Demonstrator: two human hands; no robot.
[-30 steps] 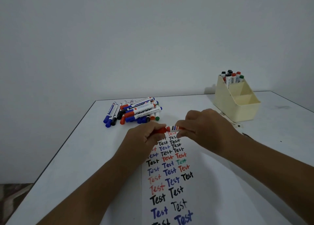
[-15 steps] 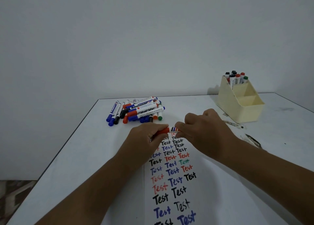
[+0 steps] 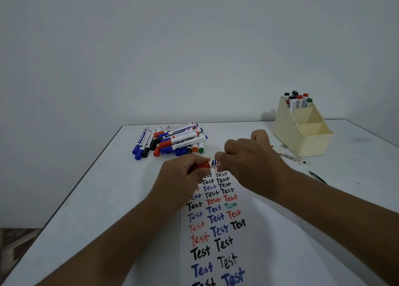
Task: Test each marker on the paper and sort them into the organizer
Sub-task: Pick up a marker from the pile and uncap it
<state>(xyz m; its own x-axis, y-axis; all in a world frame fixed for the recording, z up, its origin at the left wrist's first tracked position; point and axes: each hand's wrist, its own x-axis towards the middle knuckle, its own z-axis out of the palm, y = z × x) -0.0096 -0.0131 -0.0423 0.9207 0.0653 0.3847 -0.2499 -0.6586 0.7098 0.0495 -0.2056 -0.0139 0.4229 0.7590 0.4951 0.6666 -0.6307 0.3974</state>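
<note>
A red marker (image 3: 210,164) is held level between both hands above the far end of the paper (image 3: 218,225). My left hand (image 3: 183,175) grips its red cap end. My right hand (image 3: 250,160) grips the white barrel, which it mostly hides. The paper is covered with several rows of "Test" in black, blue, red and green. A pile of markers (image 3: 170,141) lies at the table's far left. The cream organizer (image 3: 302,130) stands at the far right, with several markers upright in its back compartment.
The white table (image 3: 90,199) ends at a dark left edge, with patterned floor below it. Ink smudges (image 3: 289,157) mark the surface in front of the organizer. A plain wall rises behind the table.
Both hands stay on the red marker at nearly the same spot. The camera has shifted slightly, and the grip looks the same.
</note>
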